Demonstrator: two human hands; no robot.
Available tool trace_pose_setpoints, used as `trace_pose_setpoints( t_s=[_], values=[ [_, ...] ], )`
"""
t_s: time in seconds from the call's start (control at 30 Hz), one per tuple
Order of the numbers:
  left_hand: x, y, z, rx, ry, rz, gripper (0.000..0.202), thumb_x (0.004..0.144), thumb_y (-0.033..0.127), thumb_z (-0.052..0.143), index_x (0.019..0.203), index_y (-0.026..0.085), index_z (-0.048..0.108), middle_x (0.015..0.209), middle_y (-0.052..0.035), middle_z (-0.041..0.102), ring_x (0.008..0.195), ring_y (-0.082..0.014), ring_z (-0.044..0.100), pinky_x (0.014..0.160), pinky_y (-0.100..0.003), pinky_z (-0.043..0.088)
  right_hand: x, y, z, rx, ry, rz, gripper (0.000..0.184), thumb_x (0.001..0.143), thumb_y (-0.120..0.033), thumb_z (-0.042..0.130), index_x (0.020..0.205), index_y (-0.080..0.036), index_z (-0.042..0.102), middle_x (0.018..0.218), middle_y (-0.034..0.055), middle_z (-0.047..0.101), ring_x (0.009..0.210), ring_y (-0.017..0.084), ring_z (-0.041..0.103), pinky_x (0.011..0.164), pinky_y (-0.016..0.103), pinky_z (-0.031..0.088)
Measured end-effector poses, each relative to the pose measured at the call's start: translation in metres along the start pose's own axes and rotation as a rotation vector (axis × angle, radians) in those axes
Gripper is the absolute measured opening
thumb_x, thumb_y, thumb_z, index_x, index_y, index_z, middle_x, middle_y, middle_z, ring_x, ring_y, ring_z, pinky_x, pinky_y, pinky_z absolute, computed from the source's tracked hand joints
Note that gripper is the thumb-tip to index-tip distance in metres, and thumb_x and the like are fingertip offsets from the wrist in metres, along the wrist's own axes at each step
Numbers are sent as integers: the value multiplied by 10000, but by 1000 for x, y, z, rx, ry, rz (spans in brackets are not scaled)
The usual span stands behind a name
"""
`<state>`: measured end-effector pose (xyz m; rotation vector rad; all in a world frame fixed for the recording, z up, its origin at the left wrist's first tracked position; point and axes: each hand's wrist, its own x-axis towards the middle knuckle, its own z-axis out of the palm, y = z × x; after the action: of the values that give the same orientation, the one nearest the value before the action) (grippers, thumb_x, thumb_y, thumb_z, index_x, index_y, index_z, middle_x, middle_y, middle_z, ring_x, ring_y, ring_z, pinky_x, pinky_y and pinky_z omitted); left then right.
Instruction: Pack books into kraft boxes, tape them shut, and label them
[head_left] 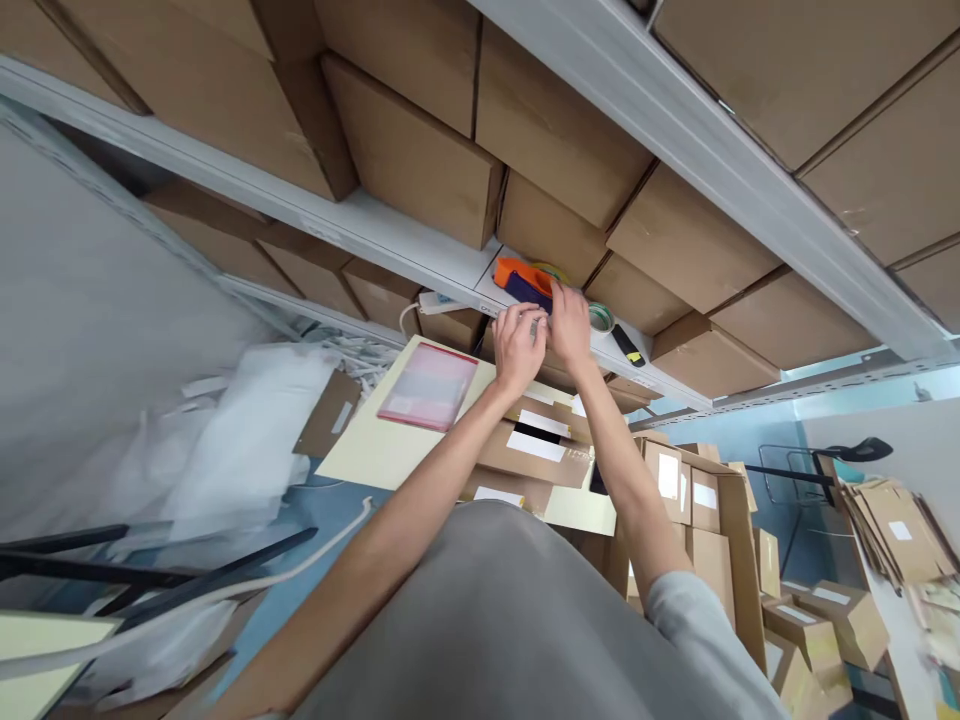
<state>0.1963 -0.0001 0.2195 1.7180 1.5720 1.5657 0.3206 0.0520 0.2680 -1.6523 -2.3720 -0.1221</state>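
Both arms reach up to the edge of a white metal shelf [360, 222]. My left hand [517, 345] is curled, its fingers pinched on something small that I cannot make out. My right hand [570, 325] lies right beside it, fingers bent over the same spot, touching the left hand's fingertips. Just behind the hands an orange and dark blue tape dispenser [521, 280] lies on the shelf. A roll of tape [601, 318] and a black and yellow cutter [628, 346] lie to the right of my right hand.
Brown cardboard boxes [420, 160] fill the shelves above and behind. Below the hands are open cartons with white labels [536, 445], a pale yellow sheet with a red-edged plastic pouch [429, 385], white plastic bags [247, 420] at left, and more cartons [705, 500] at right.
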Motion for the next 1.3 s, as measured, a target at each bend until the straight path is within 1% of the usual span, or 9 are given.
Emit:
trace_pose_setpoints(
  t_s=[0.17,0.33,0.43,0.57,0.77,0.9,1.07,1.2,1.3],
  values=[
    [-6,-15,-21,16,47,-52,325,1109,159,498,1177,242,804,1342,-127,756,1321,-330,659,1228,-517,490,52,-18,30,-5,-174,64,645,1077,-219,625,1644,52,480,1582,353,648,1513,405,609,1343,595,419],
    [-30,-32,-37,-53,3,-140,280,1070,144,536,1196,219,774,1286,-130,771,1286,-318,698,1227,-511,543,61,-8,47,168,-144,139,524,1121,-263,579,1548,37,527,1468,348,719,1425,397,687,1294,618,474],
    [-56,-38,-47,-159,-59,-231,265,1103,218,559,1303,212,732,1334,-133,760,1280,-289,738,1193,-477,608,27,-10,42,353,-68,161,579,1182,-453,517,1565,-18,502,1425,301,733,1396,411,702,1255,647,511],
    [-98,-29,-69,-346,-141,-303,320,1103,360,673,1395,231,681,1354,-123,759,1261,-267,777,1178,-461,649,-63,-39,23,815,35,263,639,1132,-700,567,1477,-162,589,1321,171,779,1257,332,751,1173,515,608],
    [-134,2,-104,-316,-187,-211,217,1056,391,794,1215,244,778,1134,-66,783,1032,-218,792,960,-374,693,-170,-89,10,1384,34,522,680,977,-740,796,1408,-228,674,1283,113,813,1198,291,778,1164,466,623],
    [-136,15,-120,-270,-259,-164,154,1068,388,790,1111,240,786,1061,-56,798,957,-208,771,913,-353,670,-196,-101,3,1460,58,618,716,922,-750,863,1399,-249,677,1309,113,812,1222,293,779,1184,473,614],
    [-138,23,-132,-257,-375,-133,171,1108,405,723,1121,248,793,1132,-87,830,1062,-244,775,976,-386,638,-213,-101,-6,1465,-16,628,752,885,-850,840,1343,-267,714,1264,112,850,1246,321,798,1201,502,613],
    [-140,20,-135,-248,-472,-192,245,1058,499,782,1074,257,815,1089,-90,838,1054,-269,762,994,-422,618,-222,-93,0,1450,-85,655,824,826,-925,832,1286,-249,729,1198,117,865,1225,341,810,1167,508,637],
    [-134,20,-135,-365,-460,-315,405,1017,608,806,1189,242,831,1147,-108,824,1069,-268,764,963,-402,619,-231,-89,4,1397,-91,641,862,820,-930,832,1325,-240,723,1299,130,841,1276,338,786,1178,495,632]
  ],
)
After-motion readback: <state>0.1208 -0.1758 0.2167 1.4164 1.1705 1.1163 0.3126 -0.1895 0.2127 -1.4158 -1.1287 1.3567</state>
